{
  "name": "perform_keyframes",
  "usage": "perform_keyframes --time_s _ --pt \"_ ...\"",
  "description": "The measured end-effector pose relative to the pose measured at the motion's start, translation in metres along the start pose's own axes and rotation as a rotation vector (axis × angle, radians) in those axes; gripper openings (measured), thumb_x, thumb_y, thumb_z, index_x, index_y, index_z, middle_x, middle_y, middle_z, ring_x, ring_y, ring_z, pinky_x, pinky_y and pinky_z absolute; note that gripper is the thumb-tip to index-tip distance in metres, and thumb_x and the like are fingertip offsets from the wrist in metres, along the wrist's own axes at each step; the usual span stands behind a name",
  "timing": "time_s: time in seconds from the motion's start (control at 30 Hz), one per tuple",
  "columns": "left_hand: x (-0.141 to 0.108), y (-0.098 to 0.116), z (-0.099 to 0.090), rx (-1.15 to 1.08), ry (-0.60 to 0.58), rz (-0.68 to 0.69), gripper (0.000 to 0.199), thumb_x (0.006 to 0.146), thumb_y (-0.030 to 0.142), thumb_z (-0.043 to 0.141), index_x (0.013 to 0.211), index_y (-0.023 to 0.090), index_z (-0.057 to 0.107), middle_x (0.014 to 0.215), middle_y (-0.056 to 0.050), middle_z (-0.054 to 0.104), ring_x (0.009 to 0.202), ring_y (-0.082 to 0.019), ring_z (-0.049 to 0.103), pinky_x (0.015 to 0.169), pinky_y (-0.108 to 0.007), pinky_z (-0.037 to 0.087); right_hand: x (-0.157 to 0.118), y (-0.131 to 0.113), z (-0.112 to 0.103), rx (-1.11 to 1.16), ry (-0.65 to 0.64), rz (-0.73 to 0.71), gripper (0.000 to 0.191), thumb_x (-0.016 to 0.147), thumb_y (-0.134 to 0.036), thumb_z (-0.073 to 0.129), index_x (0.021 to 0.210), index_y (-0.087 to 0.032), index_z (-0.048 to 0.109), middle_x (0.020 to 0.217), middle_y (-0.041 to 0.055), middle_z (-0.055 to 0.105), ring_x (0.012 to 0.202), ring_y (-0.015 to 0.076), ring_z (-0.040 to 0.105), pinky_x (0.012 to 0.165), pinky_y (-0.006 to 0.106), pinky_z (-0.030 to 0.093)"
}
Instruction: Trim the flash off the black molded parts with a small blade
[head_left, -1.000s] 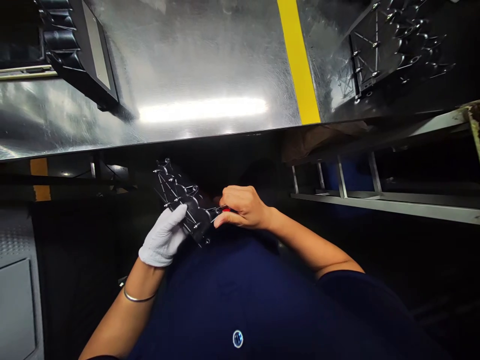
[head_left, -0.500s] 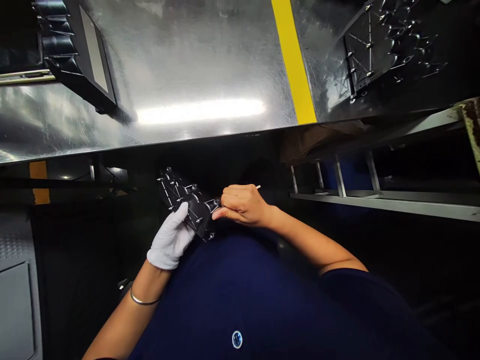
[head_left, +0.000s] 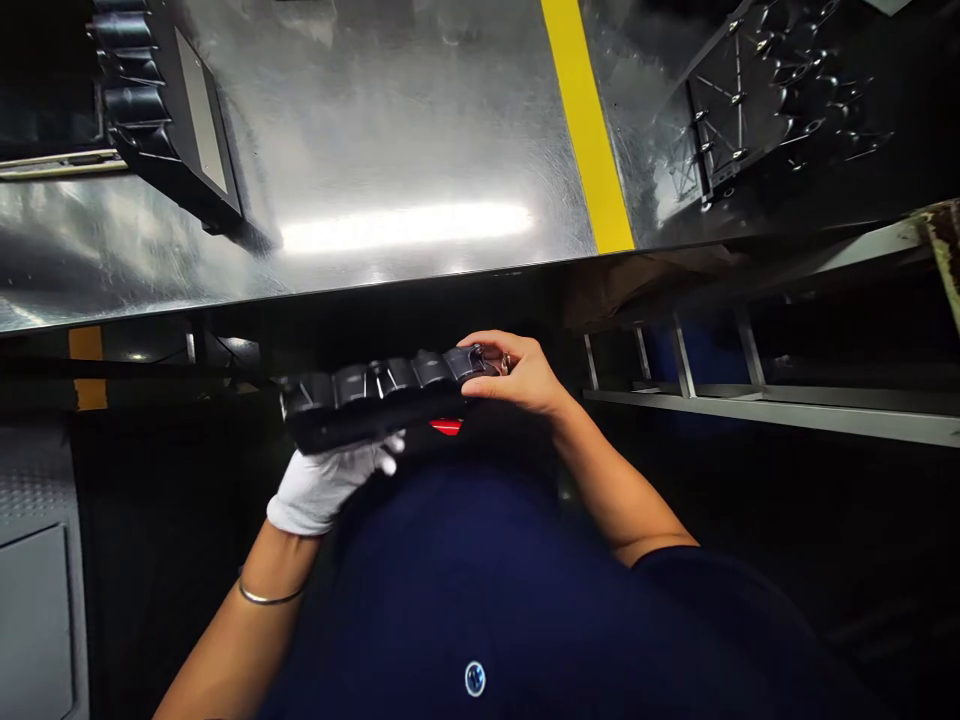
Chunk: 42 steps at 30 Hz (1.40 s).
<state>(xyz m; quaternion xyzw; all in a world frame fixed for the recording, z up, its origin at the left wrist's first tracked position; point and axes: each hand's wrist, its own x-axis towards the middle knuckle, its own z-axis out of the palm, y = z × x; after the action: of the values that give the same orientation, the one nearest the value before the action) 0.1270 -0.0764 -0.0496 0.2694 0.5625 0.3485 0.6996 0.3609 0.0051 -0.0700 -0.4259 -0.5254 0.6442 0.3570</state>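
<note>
A long black moulded plastic part (head_left: 379,410), with a row of curved scalloped sections along its top, is held in front of my body below the bench edge. Its left end rests on my left hand (head_left: 322,485), which wears a white glove and grips from underneath; some fingertips show below the part. My right hand (head_left: 525,375) is bare and pinches the right end between thumb and fingers. Something small and shiny shows by those fingers, too small to name. Just under the part, a bit of red (head_left: 446,427) peeks out.
A metal bench (head_left: 412,130) with a yellow stripe (head_left: 589,120) spans the top. Similar black parts lie on it at left (head_left: 176,130) and right (head_left: 739,100). A grey metal rack (head_left: 787,405) stands below right, and a grey panel (head_left: 34,590) at lower left.
The black part has been turned from its ribbed face to its scalloped side and now lies almost level. My right hand has shifted onto its end; the thin pale stick there no longer shows.
</note>
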Motion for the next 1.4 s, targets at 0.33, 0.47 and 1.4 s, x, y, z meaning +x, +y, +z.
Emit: perform_keyframes --time_s 0.33,0.47,1.4 --pt "0.006 0.009 0.024 -0.897 0.392 -0.224 0.040 0.096 0.004 0.032 0.116 0.013 0.066 0.083 -0.007 0.077 0.071 -0.012 0.073 0.070 -0.020 0.060 -0.005 -0.008 0.036 0.045 -0.109 0.084 0.039 0.080 -0.052 0.067 0.084 -0.014 0.066 0.068 0.0014 0.067 0.059 0.0095 0.059 0.055 0.022 0.047" --pt "0.007 0.012 0.031 -1.030 0.375 -0.295 0.042 0.101 0.011 0.027 0.124 0.016 0.062 0.072 -0.002 0.075 0.068 -0.010 0.073 0.067 -0.015 0.058 -0.004 -0.009 0.037 0.023 -0.149 0.064 0.039 0.082 -0.054 0.064 0.081 -0.014 0.063 0.065 0.0011 0.067 0.056 0.0095 0.057 0.053 0.022 0.046" --pt "-0.004 0.012 0.034 -0.944 0.380 -0.273 0.041 0.092 0.000 0.031 0.095 0.016 0.069 0.067 0.000 0.073 0.065 -0.012 0.072 0.070 -0.022 0.060 0.000 -0.011 0.033 -0.956 -0.102 -0.717 0.056 0.094 -0.061 0.041 0.061 -0.016 0.053 0.060 -0.0011 0.046 0.057 0.0095 0.040 0.052 0.025 0.022"
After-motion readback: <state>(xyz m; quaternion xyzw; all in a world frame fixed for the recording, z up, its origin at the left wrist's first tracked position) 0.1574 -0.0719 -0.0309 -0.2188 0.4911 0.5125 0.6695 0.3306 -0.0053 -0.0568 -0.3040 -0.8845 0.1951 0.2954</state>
